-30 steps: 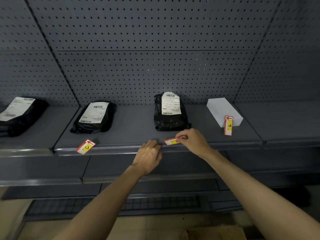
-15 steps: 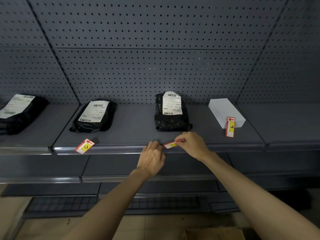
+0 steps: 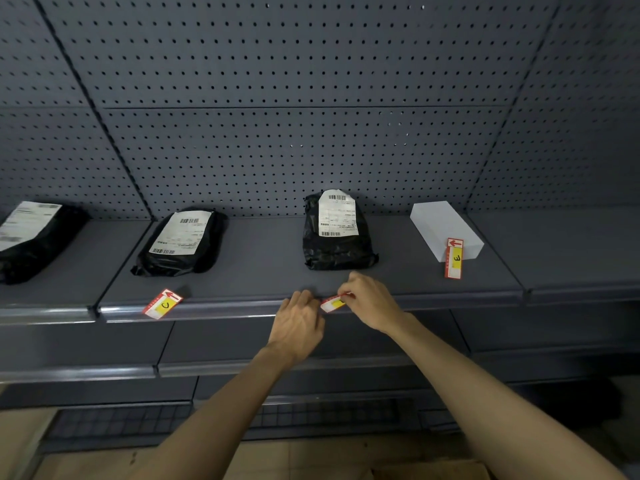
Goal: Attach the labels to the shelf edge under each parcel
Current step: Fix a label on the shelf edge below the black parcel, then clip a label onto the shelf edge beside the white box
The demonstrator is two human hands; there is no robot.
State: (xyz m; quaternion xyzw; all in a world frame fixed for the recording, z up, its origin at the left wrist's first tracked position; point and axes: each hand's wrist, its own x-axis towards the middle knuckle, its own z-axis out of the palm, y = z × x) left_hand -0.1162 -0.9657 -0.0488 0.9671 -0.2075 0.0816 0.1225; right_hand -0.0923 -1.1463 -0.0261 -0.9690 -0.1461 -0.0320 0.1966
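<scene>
Head view: at the centre, the right hand (image 3: 372,303) pinches a small red-and-white label with a yellow patch (image 3: 333,303) by its right end, tilted against the grey metal shelf edge (image 3: 225,308), probably to seat it in the strip. The left hand (image 3: 298,322), at the label's 8 o'clock, curls its fingertips (image 3: 304,296) against the edge just beside it, seemingly steadying the spot; it grasps nothing visible. The black plastic parcel with a white shipping slip (image 3: 337,233) lies at 12 o'clock from the label. At 9 o'clock a second label marked C (image 3: 162,303) rests askew below another black parcel (image 3: 181,242); at 3 o'clock a third label (image 3: 453,258) leans on a white box (image 3: 445,228), both unattached.
</scene>
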